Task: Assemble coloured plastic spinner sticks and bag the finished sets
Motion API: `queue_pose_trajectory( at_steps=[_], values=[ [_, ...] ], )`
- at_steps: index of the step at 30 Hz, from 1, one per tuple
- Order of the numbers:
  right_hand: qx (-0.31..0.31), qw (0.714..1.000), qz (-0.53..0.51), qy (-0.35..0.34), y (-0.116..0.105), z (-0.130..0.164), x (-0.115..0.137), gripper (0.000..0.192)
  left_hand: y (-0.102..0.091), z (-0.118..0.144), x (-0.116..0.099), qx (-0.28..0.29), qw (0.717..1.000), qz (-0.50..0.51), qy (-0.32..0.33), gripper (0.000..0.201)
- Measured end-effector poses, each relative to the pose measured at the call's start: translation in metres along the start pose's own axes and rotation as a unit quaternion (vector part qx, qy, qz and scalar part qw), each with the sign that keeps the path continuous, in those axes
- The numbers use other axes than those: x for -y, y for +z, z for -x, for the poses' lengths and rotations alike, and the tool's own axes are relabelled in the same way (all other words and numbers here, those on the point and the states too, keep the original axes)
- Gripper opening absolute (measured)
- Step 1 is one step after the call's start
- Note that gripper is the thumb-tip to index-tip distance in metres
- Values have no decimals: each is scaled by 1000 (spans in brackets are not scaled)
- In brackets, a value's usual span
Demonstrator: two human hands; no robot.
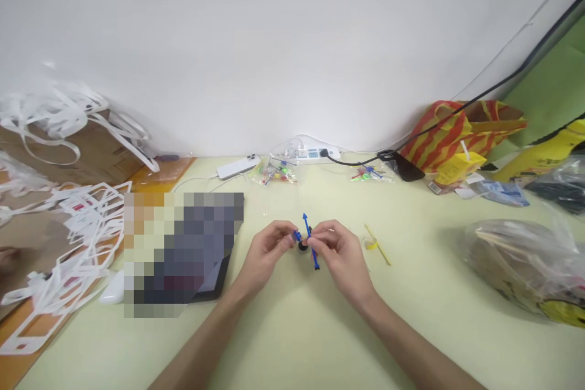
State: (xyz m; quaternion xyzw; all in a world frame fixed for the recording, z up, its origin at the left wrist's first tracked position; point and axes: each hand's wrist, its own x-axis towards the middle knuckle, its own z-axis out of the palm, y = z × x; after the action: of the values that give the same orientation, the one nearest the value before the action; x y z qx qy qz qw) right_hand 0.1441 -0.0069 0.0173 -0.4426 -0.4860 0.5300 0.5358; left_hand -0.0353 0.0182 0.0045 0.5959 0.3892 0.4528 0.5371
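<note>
My right hand (333, 247) is closed in a pinch around the middle of a blue plastic arrow (306, 222), which points toward the wall. Between the thumb and fingers of my left hand (272, 247) is a small blue plastic piece (298, 236). A round black part (302, 246) shows between both hands, close to the arrow; whether it is joined to either blue part I cannot tell. On the table to the right of my right hand lies a thin yellow stick (384, 253) with a yellow loop around it.
Behind my hands lie bags of small coloured parts (278, 172), a white phone (237, 167) and a power strip (315, 153). A partly blurred tablet (222, 277) and white plastic strips (86, 244) are at left. A plastic-wrapped package (516, 268) and a striped bag (439, 134) stand right.
</note>
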Motion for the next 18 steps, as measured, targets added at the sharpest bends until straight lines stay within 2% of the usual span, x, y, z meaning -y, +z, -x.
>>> queue_pose_trajectory(
  at_steps=[2, 4, 11, 18],
  values=[
    [10, 997, -73, 29, 0, -2, 1, 27, 0, 0, 3, 12, 999, 38, -13, 15],
    [16, 993, -103, 47, 1, -3, 1, 30, 0, -1, 6, 17, 997, 72, -19, 14],
    [69, 979, -173, 81, 1, -4, -4, 28, 1, -2, -1, 67, 980, 173, -67, 16],
    [130, 954, -240, 126, 3, -1, 0, 27, 3, -2, -10, 114, 969, 204, -76, 17]
  ],
)
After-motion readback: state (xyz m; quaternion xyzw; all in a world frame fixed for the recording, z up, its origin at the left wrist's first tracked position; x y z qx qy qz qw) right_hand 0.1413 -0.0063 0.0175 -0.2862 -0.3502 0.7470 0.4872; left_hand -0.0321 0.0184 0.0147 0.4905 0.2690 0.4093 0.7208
